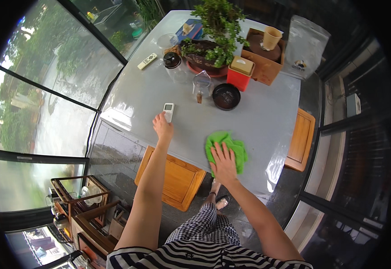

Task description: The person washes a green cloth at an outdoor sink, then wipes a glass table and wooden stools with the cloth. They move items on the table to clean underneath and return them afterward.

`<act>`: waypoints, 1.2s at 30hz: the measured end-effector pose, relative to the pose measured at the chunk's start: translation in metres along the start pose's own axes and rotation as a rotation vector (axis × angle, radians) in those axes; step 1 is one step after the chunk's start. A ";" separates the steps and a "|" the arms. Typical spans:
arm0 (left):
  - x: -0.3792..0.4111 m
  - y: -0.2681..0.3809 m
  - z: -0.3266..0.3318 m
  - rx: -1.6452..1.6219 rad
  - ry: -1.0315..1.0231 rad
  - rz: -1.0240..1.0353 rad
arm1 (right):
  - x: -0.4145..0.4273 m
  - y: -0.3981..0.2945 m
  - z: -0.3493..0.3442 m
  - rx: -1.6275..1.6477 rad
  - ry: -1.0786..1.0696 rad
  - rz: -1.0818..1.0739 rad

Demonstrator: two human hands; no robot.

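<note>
On the grey covered table [188,126], my right hand [223,164] lies flat with spread fingers on a crumpled green cloth [237,148] near the front edge. My left hand [163,126] touches the lower end of a white remote control with a small display [169,109]; whether the fingers grip it cannot be told. Ahead of the cloth stand a round black dish [226,97] and a clear glass pitcher [202,84]. A second, pale remote control [147,61] lies farther off near the left edge.
A potted plant [209,55], a dark-lidded jar [175,67], a red tissue box [240,75] and a cardboard box [266,69] holding a paper cup [271,38] stand towards the back. A clear plastic bag [306,47] lies back right. Wooden stools [178,181] flank the table.
</note>
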State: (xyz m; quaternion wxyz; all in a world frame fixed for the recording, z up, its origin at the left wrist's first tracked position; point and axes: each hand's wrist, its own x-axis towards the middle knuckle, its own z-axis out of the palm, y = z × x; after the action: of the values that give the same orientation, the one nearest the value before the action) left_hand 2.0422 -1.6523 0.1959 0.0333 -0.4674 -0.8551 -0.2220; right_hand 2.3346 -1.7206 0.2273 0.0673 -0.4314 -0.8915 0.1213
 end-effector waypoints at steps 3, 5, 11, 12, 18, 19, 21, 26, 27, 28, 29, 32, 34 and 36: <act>0.009 0.034 0.000 -0.135 0.063 0.125 | 0.078 -0.009 0.004 0.017 0.064 -0.077; 0.008 0.074 -0.012 -0.478 -0.091 0.063 | 0.123 -0.011 0.003 0.021 0.089 -0.093; 0.015 0.134 0.019 -0.835 -0.272 -0.176 | 0.165 -0.013 0.008 0.256 0.096 -0.170; 0.018 0.131 0.031 -0.907 -0.272 -0.247 | 0.144 -0.015 0.011 0.153 0.022 -0.172; 0.025 0.142 0.041 -0.890 -0.299 -0.307 | 0.022 -0.021 -0.011 0.205 -0.150 -0.069; 0.026 0.144 0.041 -0.884 -0.320 -0.288 | 0.018 -0.019 -0.011 0.206 -0.174 -0.049; 0.028 0.150 0.037 -0.871 -0.362 -0.256 | 0.021 -0.018 -0.008 0.195 -0.176 -0.047; 0.035 0.142 0.027 -1.291 -0.434 -0.569 | 0.046 -0.024 -0.010 0.218 -0.174 -0.104; 0.033 0.132 0.027 -1.352 -0.476 -0.641 | 0.059 -0.026 -0.009 0.237 -0.160 -0.118; 0.031 0.126 0.018 -1.378 -0.479 -0.633 | 0.075 -0.026 -0.008 0.253 -0.145 -0.123; 0.029 0.122 0.000 -1.400 -0.488 -0.624 | 0.097 -0.023 -0.005 0.238 -0.083 -0.136; 0.032 0.110 -0.057 -1.328 -0.542 -0.550 | 0.191 -0.007 0.012 0.223 0.142 -0.100; 0.036 0.099 -0.064 -1.261 -0.564 -0.493 | 0.255 0.006 0.016 0.170 0.225 0.024; 0.039 0.089 -0.068 -1.166 -0.576 -0.465 | 0.294 0.008 0.008 0.252 0.315 0.139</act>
State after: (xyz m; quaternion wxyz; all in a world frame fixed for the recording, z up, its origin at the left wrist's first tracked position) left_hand 2.0825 -1.6076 0.2982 -0.5005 -0.2538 -0.6487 -0.5140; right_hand 2.1568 -1.4861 0.2215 0.2510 -0.4935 -0.8157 0.1673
